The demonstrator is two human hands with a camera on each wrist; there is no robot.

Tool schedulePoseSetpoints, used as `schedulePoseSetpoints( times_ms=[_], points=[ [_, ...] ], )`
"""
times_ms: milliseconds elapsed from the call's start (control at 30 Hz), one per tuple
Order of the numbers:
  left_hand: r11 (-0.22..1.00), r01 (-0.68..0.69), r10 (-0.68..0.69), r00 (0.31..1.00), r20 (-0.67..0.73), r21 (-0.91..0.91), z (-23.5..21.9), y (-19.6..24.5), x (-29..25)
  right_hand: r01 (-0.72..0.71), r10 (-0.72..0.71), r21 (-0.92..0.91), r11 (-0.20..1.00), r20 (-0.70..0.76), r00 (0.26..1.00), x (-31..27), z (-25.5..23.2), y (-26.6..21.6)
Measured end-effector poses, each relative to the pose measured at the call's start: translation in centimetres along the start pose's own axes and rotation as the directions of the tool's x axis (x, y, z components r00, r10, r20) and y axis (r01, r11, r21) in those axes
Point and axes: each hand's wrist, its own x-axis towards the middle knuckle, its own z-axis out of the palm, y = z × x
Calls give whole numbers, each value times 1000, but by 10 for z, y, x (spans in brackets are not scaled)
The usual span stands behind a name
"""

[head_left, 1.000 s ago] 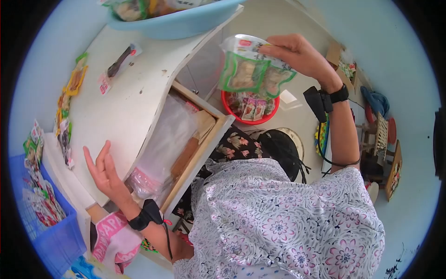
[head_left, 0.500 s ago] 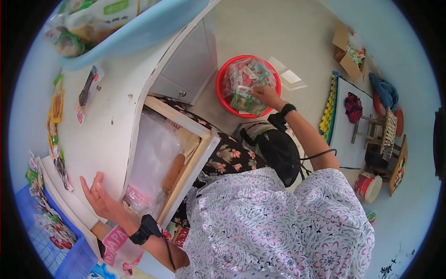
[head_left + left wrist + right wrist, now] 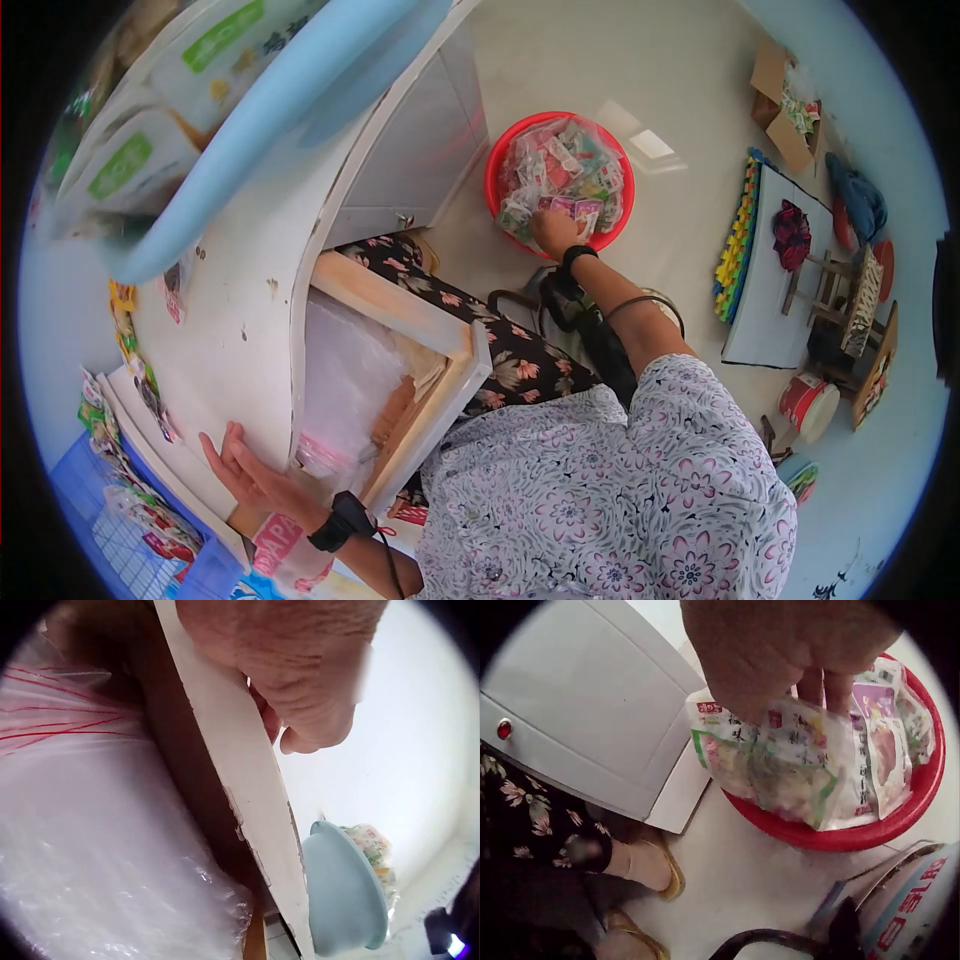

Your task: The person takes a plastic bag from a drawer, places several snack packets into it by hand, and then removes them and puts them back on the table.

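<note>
The right hand (image 3: 556, 232) reaches down into the red basin (image 3: 492, 180) on the floor. In the right wrist view this hand (image 3: 787, 656) pinches the top of a green-edged clear food packet (image 3: 780, 769) at the basin's near side; a purple-and-white packet (image 3: 881, 742) lies beside it. The left hand (image 3: 250, 478), fingers extended, is at the edge of the white table (image 3: 225, 370), holding nothing visible. In the left wrist view the left hand (image 3: 292, 667) is over the table edge, its fingertips partly hidden.
An open drawer (image 3: 400, 290) holds clear plastic bags (image 3: 345, 385). A light-blue basin (image 3: 270, 120) with large packets stands at the table's far end. A blue basket (image 3: 95, 480) is at lower left. A black bag (image 3: 600, 350) sits by the person's legs; a cardboard box (image 3: 785, 125) stands beyond.
The right hand has lowered from above the table-side floor into the red basin, and is now at its near edge. The left hand remains near the table edge. The view has shifted.
</note>
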Motion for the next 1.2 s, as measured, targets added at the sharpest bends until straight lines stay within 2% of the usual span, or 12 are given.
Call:
schedulePoseSetpoints(
  times_ms=[100, 300, 400, 500, 633, 800, 867, 933, 1000, 1100, 1133, 1200],
  points=[
    [1000, 4, -4, 1000, -16, -12, 2, -3, 1, 84, -78, 99, 992, -69, 995, 1, 4, 11],
    [1000, 5, -4, 1000, -30, 18, 4, 0, -1, 57, -59, 36, 998, 52, 997, -17, -39, -15],
    [998, -23, 25, 999, -27, 55, 2, -4, 1, 143, -134, 62, 988, -130, 982, -20, -22, -19],
    [995, -47, 48, 999, -8, 84, 0, -10, 2, -1, 5, 53, 999, -71, 997, -8, -14, -23],
    [995, -62, 62, 998, -2, 83, -1, -14, 4, -45, 43, -21, 999, -58, 997, 14, 1, -13],
    [999, -7, 5, 999, -46, -54, 10, -5, -2, -110, 107, -127, 986, -29, 994, 39, 23, -3],
    [998, 17, -20, 999, -44, -69, 7, -6, -3, -99, 120, -152, 983, 136, 983, 49, 17, 7],
    [998, 26, -27, 999, -18, -62, -1, -9, 0, 4, 8, -78, 997, 151, 989, 31, -19, 2],
    [993, 12, -11, 1000, 2, -119, 1, -8, 1, 53, -31, -98, 994, 219, 975, 19, -51, -4],
    [982, 34, -31, 999, 17, -187, -2, 2, 0, 67, -62, -33, 997, 135, 989, 11, -70, 3],
    [969, 30, -40, 998, -39, -244, 1, 5, -1, 47, -47, 3, 999, 35, 998, 10, -75, 2],
    [977, 0, -32, 989, -145, -212, 1, 18, -9, 10, 4, 84, 996, -163, 987, 8, -86, -3]
  ],
)
